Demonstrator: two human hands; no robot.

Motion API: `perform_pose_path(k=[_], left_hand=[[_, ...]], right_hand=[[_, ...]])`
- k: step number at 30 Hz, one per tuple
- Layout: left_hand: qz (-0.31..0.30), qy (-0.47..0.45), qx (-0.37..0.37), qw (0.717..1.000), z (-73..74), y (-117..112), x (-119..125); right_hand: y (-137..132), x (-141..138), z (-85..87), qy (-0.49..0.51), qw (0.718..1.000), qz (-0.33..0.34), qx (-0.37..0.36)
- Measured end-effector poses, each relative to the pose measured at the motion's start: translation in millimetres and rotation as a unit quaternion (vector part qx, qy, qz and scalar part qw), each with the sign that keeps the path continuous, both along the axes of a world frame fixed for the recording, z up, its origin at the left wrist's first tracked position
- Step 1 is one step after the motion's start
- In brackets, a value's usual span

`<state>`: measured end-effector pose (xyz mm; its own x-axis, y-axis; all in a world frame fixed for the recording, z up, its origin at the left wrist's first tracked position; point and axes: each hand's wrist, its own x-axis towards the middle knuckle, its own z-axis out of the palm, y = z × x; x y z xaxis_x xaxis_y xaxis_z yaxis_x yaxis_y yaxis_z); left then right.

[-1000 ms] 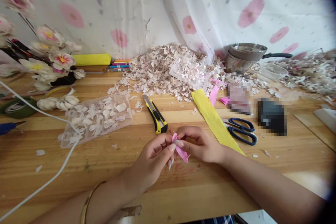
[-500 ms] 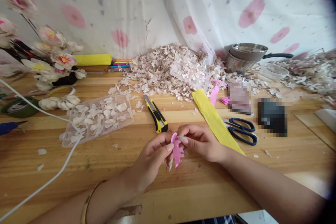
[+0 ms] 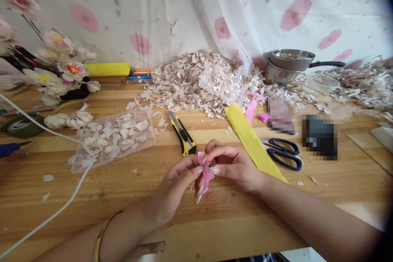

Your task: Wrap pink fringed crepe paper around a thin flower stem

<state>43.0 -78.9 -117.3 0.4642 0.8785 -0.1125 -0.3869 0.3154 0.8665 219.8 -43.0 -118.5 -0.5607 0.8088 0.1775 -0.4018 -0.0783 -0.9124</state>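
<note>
Between my two hands is a small strip of pink crepe paper [image 3: 208, 177] with a notched edge. My left hand [image 3: 181, 182] pinches it between thumb and fingers from the left. At its upper right edge, my right hand [image 3: 235, 166] has thumb and index finger on the paper, close together but with a small gap showing. Just beyond the hands lies a yellow and black utility knife [image 3: 183, 134]. A yellow crepe paper strip [image 3: 250, 139] runs under my right forearm, and dark blue-handled scissors [image 3: 284, 153] rest beside it.
A clear tray [image 3: 147, 143] of white petals sits left, near a white cord [image 3: 72, 196]. Behind is a large heap of dried petals [image 3: 178, 80], with metal pots [image 3: 287, 65] to its right. Artificial flowers [image 3: 72, 69] stand at the far left.
My right thumb and index finger have spread a little and shifted on the pink paper. The paper has turned and looks narrower, with its notches less visible.
</note>
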Motion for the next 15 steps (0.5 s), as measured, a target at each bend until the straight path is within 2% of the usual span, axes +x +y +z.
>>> perform_pose_path(k=[4,11,15], left_hand=[[-0.012,0.033,0.017,0.999,-2.9,-0.9,-1.1],[-0.021,0.046,0.022,0.998,-5.4,-2.5,-1.9],[-0.025,0.04,0.039,0.998,-4.5,-2.1,-1.2]], right_hand=[[-1.4,-0.7,0.7,0.01,0.999,0.013,-0.035],[-1.4,0.7,2.7,0.004,0.999,0.028,-0.021],[-2.1,-0.3,3.6,0.01,0.999,0.019,-0.036]])
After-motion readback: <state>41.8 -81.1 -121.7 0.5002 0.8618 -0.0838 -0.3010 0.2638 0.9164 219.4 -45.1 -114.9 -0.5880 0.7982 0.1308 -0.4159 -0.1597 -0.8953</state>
